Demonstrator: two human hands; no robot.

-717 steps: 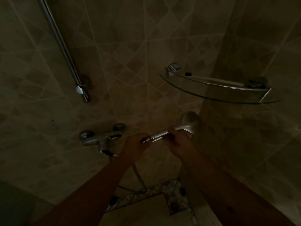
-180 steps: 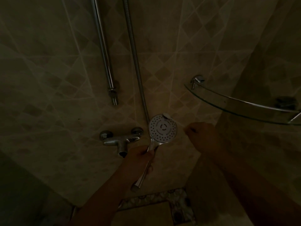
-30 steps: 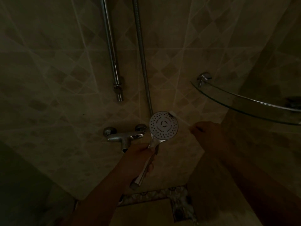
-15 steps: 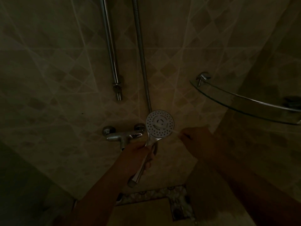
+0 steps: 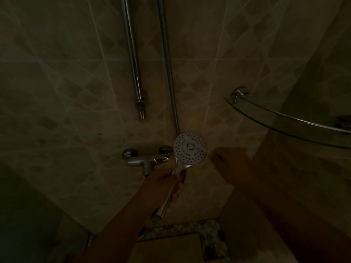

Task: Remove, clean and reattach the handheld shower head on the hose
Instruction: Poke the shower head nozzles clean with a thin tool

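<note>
The chrome shower head [image 5: 190, 147] stands upright with its round spray face turned toward me. My left hand [image 5: 164, 180] grips its handle, and the handle's free lower end [image 5: 156, 217] pokes out below my fist with no hose on it. The metal hose [image 5: 168, 59] hangs straight down the tiled wall behind the head, its lower part hidden by the head. My right hand [image 5: 230, 163] hovers just right of the spray face, fingers curled into a fist; in the dim light I see nothing in it.
A chrome mixer tap [image 5: 147, 158] sits on the wall just left of the head. A riser rail [image 5: 133, 59] ends above it. A glass corner shelf [image 5: 284, 120] juts out at the right. A mosaic border [image 5: 182, 230] runs low at the floor.
Over the last second the shower head tilted slightly left then came back upright. My right hand stayed close beside the spray face, shifting a little left and down.
</note>
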